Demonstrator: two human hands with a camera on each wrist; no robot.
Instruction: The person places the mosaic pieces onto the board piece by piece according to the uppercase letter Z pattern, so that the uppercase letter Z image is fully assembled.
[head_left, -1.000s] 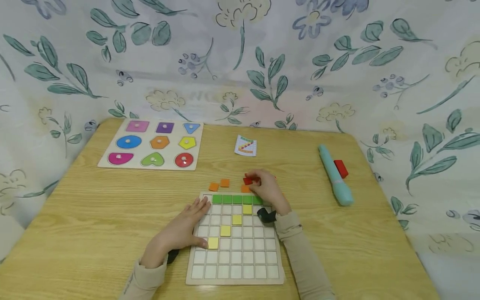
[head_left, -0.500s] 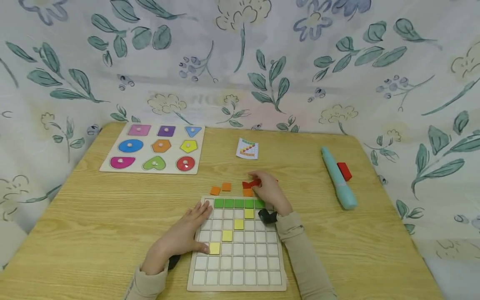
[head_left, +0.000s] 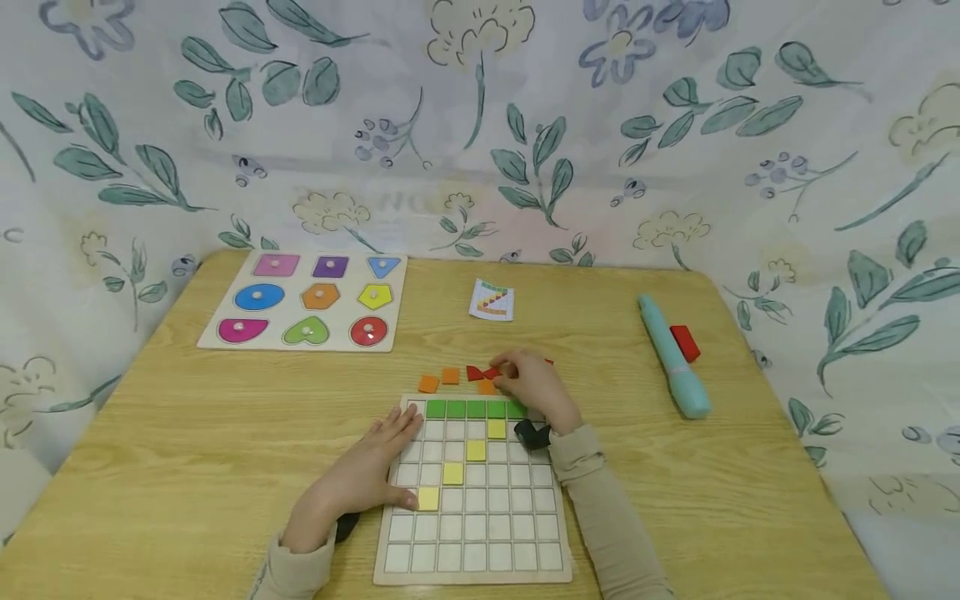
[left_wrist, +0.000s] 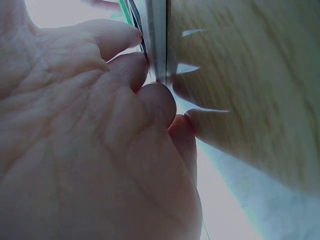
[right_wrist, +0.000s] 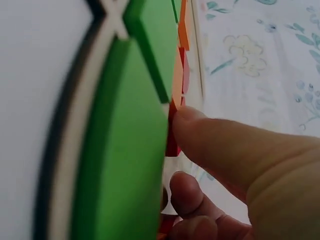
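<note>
My left hand (head_left: 367, 467) lies with fingers spread on the left edge of a pale wooden grid board (head_left: 472, 558). Its thumb reaches a yellow square tile (head_left: 428, 499); the left wrist view shows the fingertips at the board's edge. Beyond the far edge, my right hand (head_left: 536, 385) pinches a red triangular tile (head_left: 491, 373) between thumb and forefinger. In the right wrist view the thumb (right_wrist: 215, 135) presses on red. Another red tile (head_left: 474, 373) lies just left, and an orange square (head_left: 487, 387) just below. Green tiles (head_left: 476, 409) line the top row; yellow ones run diagonally.
Two orange squares (head_left: 450, 376) lie left of the red tiles. Behind are a pattern card (head_left: 492, 300) and a knobbed shape puzzle (head_left: 352, 300). A turquoise club-shaped object (head_left: 675, 358) and a red block (head_left: 685, 342) lie at right. A floral cloth (head_left: 420, 125) hangs behind the table.
My right fingertips have shifted the red tiles leftward, and the two now lie side by side. The orange tile below has moved slightly left too. My left hand stays on the board.
</note>
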